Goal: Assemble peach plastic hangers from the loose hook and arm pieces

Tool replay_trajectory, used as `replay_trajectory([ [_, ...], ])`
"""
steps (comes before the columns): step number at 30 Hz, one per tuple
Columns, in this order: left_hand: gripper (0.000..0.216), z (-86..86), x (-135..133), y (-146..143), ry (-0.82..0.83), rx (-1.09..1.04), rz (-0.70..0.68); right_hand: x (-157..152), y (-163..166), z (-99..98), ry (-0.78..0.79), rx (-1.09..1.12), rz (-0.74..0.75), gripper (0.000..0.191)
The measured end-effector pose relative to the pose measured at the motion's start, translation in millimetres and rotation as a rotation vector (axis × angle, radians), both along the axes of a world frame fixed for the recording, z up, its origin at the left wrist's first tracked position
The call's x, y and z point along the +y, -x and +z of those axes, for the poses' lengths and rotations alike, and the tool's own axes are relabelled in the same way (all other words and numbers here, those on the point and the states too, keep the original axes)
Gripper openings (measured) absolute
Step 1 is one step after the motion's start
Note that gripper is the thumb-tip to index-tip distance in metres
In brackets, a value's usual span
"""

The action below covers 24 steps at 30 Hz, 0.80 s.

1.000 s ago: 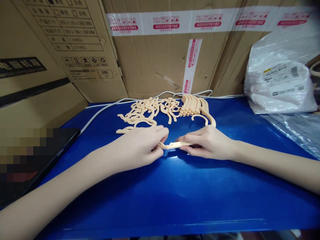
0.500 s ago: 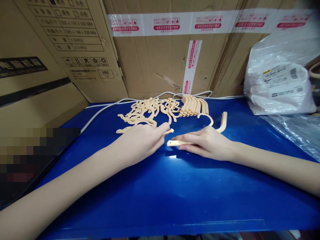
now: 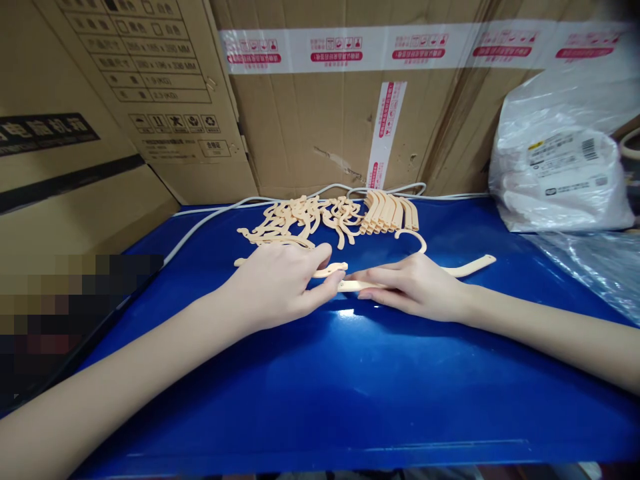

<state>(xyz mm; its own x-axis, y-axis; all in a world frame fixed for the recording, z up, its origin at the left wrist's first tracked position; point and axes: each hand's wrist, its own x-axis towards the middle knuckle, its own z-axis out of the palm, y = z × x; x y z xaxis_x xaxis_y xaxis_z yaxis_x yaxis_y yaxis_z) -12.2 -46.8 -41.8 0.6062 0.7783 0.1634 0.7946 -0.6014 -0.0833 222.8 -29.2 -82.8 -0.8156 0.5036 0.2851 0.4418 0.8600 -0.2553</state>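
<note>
Peach arm [image 3: 469, 268] now lies flat, held by my right hand [image 3: 415, 287]; my left hand [image 3: 280, 283] pinches a hook [image 3: 332, 271] beside it.

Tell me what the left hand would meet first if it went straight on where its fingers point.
Probably the beige plastic strip in the right hand, then that hand's fingertips: the left hand, gripping a small hook, points right toward them, with little gap.

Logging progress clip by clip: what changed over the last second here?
The left hand drew its beige plastic piece away from the strip under the right hand, then brought it close again. The arm beyond that hand swung outward and now lies flat, pointing right. The loose pile, stacked row and bag stayed.
</note>
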Motion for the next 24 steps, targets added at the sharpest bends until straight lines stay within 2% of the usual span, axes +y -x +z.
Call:
replay_trajectory([
  [5, 0.033, -1.6, 1.8, -0.3, -0.020, 0.032, -0.021, -0.2, -0.5, -0.1, 0.016, 0.011, -0.012, 0.031],
  [10, 0.034, -1.7, 1.2, -1.7, 0.043, 0.017, -0.049, -0.6, -0.7, 0.1, 0.005, 0.032, -0.028, 0.029],
  [19, 0.037, -0.9, 0.6, -2.9, 0.133, 0.051, -0.067, -1.4, -0.4, 0.3, -0.074, 0.061, -0.046, 0.032],
  [24, 0.033, -2.9, 1.3, -0.7, 0.128, 0.081, -0.076, -2.3, -0.7, 0.1, -0.189, 0.041, -0.057, 0.032],
])
